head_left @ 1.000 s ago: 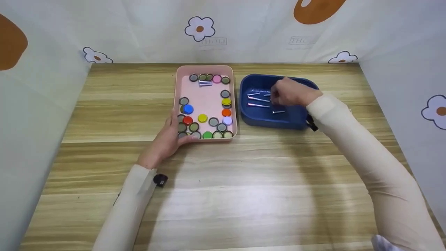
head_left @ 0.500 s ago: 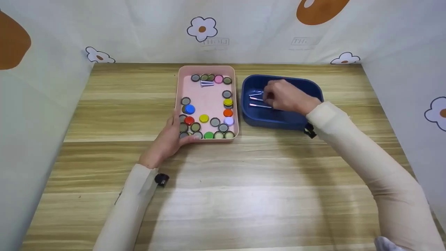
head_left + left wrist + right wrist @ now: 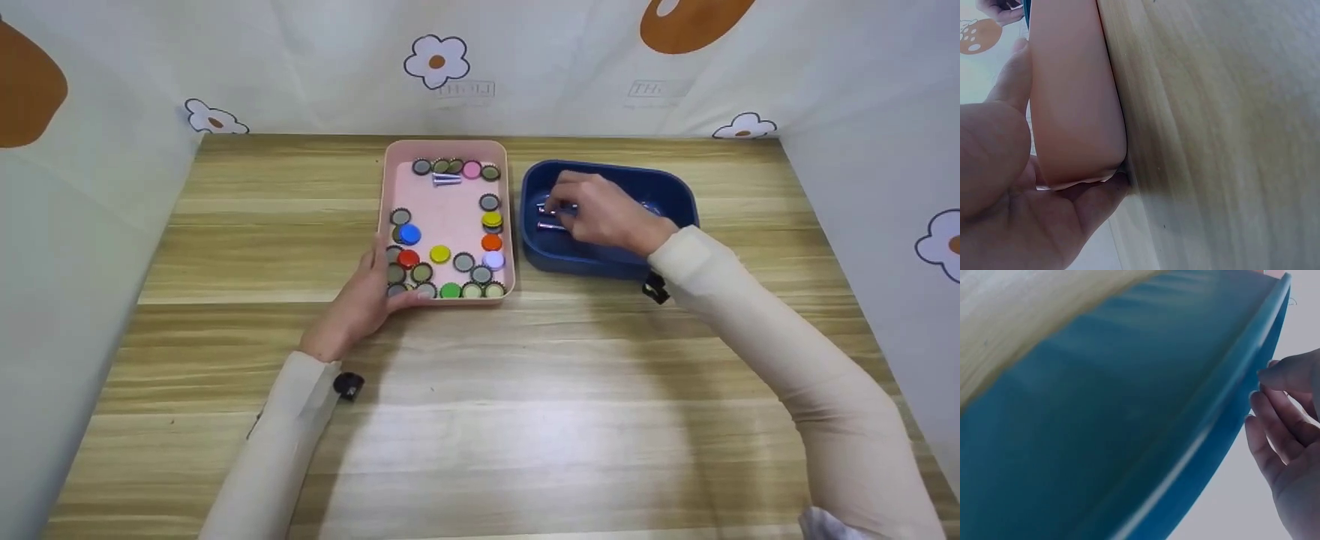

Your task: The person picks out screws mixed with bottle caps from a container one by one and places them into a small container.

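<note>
My left hand [image 3: 360,296] grips the near left corner of a pink tray [image 3: 511,247], thumb along the front rim and fingers against its left side. In the left wrist view the fingers wrap the corner of the tray [image 3: 1075,90]. My right hand [image 3: 600,214] reaches into a dark blue bin [image 3: 577,264], fingertips bent down among silver screws [image 3: 551,226]. From the right wrist, thumb and fingertips of the hand [image 3: 1292,422] come together behind the bin's wall [image 3: 1129,382]. I cannot tell whether a screw is between them.
Inside the pink tray lie many bottle caps, among them a blue cap [image 3: 409,234] and a green cap [image 3: 450,290], with a few screws [image 3: 447,180] near the far end. Both containers stand side by side on a wooden table [image 3: 480,420], before a flower-patterned curtain [image 3: 315,67].
Inside the blue bin my right hand has moved left, now covering more of the screws. The short screw near the front is no longer visible. My left hand keeps its grip on the pink tray.
</note>
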Available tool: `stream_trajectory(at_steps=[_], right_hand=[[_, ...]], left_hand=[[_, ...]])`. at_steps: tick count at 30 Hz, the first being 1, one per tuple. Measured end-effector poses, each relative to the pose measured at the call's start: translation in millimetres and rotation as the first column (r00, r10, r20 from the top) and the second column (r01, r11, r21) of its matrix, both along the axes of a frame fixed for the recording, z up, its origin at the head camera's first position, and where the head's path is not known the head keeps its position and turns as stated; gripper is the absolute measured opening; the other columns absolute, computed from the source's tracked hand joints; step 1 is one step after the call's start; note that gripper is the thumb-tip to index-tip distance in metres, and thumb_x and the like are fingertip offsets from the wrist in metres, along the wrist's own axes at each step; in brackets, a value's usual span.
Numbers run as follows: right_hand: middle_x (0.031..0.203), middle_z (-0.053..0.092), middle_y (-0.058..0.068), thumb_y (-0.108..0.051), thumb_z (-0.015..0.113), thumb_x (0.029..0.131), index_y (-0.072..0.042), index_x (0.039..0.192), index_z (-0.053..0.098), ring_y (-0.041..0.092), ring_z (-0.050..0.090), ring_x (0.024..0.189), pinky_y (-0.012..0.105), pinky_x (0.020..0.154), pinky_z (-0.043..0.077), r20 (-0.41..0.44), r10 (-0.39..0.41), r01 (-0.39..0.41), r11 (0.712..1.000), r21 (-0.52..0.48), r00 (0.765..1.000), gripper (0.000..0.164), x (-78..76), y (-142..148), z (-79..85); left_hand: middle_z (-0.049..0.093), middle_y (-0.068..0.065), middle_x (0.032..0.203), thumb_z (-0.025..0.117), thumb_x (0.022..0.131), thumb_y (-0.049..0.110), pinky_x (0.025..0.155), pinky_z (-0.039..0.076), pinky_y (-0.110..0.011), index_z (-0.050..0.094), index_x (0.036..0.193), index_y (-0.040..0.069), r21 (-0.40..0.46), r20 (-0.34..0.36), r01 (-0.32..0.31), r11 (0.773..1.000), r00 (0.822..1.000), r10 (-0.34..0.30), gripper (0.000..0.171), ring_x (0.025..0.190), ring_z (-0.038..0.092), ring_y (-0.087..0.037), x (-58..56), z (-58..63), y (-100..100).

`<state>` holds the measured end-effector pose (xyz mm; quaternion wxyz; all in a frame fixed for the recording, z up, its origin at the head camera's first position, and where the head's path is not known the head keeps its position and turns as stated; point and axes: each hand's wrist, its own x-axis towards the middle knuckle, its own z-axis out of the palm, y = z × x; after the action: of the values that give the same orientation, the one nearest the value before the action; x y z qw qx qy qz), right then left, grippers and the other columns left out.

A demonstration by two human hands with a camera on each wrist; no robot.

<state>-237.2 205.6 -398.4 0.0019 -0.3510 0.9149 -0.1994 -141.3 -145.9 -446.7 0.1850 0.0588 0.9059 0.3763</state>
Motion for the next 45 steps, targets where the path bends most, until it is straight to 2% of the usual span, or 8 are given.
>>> stream_trajectory(at_steps=[4,11,15,20,28,35,40,45], right_hand=[[0.109,0.069,0.012,0.001,0.065,0.086,-0.004,0.107,0.075,0.028,0.065,0.101,0.044,0.092,0.058,-0.012,-0.012,0.012,1.0,0.008,1.0,0.024,2.2,-6,-2.4],[0.109,0.069,0.012,-0.001,0.068,0.086,-0.006,0.106,0.075,0.03,0.06,0.1,0.045,0.086,0.054,-0.128,0.025,-0.029,0.999,-0.033,0.991,0.022,2.7,-17,-7.9],[0.109,0.068,0.014,-0.002,0.068,0.088,-0.003,0.109,0.075,0.032,0.058,0.102,0.047,0.09,0.051,-0.154,0.05,-0.058,0.997,-0.046,0.987,0.022,0.3,-25,-8.5],[0.111,0.067,0.015,0.0,0.066,0.088,-0.003,0.112,0.074,0.033,0.057,0.104,0.047,0.091,0.05,-0.155,0.057,-0.062,0.998,-0.023,0.986,0.025,-4.5,-33,-9.5],[0.112,0.068,0.013,0.0,0.063,0.088,-0.005,0.113,0.075,0.03,0.058,0.105,0.044,0.09,0.049,-0.123,0.043,-0.044,0.999,-0.005,0.991,0.028,-5.5,-47,-6.3],[0.11,0.07,0.013,-0.003,0.061,0.09,-0.003,0.108,0.075,0.029,0.061,0.101,0.044,0.096,0.051,-0.111,0.004,-0.009,0.999,-0.046,0.994,0.023,-14.9,-66,-3.9],[0.109,0.07,0.015,0.002,0.055,0.087,-0.002,0.109,0.075,0.03,0.061,0.1,0.043,0.092,0.054,-0.125,0.015,-0.018,0.999,-0.026,0.992,0.03,-21.7,-74,-3.8],[0.109,0.069,0.014,0.006,0.049,0.084,-0.001,0.11,0.075,0.03,0.058,0.099,0.041,0.089,0.053,-0.086,-0.008,0.006,1.0,-0.02,0.996,0.037,-26.2,-80,-2.1]], left_hand=[[-0.003,-0.018,0.169,0.072,0.09,0.046,0.128,0.013,-0.051,-0.025,0.157,0.016,-0.011,0.011,0.0,1.0,1.0,0.001,0.121,0.157,0.01,-0.033,-0.3,0.2,0],[-0.001,-0.019,0.169,0.073,0.089,0.043,0.128,0.013,-0.05,-0.026,0.156,0.014,0.021,0.033,-0.013,1.0,0.999,0.013,0.123,0.156,0.016,-0.033,-1.4,0.5,0],[0.0,-0.02,0.168,0.073,0.089,0.044,0.128,0.012,-0.05,-0.027,0.156,0.013,0.023,0.03,-0.008,1.0,1.0,0.007,0.124,0.156,0.016,-0.033,-2.4,0.7,0],[-0.004,-0.019,0.169,0.072,0.088,0.048,0.128,0.011,-0.051,-0.027,0.156,0.014,0.005,0.018,0.002,1.0,1.0,-0.002,0.125,0.157,0.01,-0.034,-2.8,1.1,0],[-0.001,-0.015,0.169,0.074,0.086,0.047,0.128,0.011,-0.05,-0.026,0.156,0.019,0.051,0.033,-0.019,0.999,0.999,0.018,0.125,0.157,0.015,-0.031,-2.2,0.7,-1],[-0.007,-0.017,0.169,0.072,0.087,0.05,0.128,0.01,-0.051,-0.025,0.156,0.014,-0.003,0.028,-0.015,1.0,1.0,0.015,0.125,0.158,0.007,-0.034,-2.4,2.0,-1],[-0.011,-0.017,0.169,0.071,0.09,0.047,0.128,0.01,-0.051,-0.027,0.155,0.014,-0.011,0.047,-0.012,1.0,0.999,0.013,0.123,0.157,0.005,-0.035,-2.2,1.4,0],[-0.013,-0.016,0.169,0.07,0.092,0.046,0.128,0.009,-0.051,-0.028,0.155,0.015,-0.012,0.052,-0.013,1.0,0.999,0.013,0.121,0.157,0.004,-0.035,-2.0,0.9,1]])
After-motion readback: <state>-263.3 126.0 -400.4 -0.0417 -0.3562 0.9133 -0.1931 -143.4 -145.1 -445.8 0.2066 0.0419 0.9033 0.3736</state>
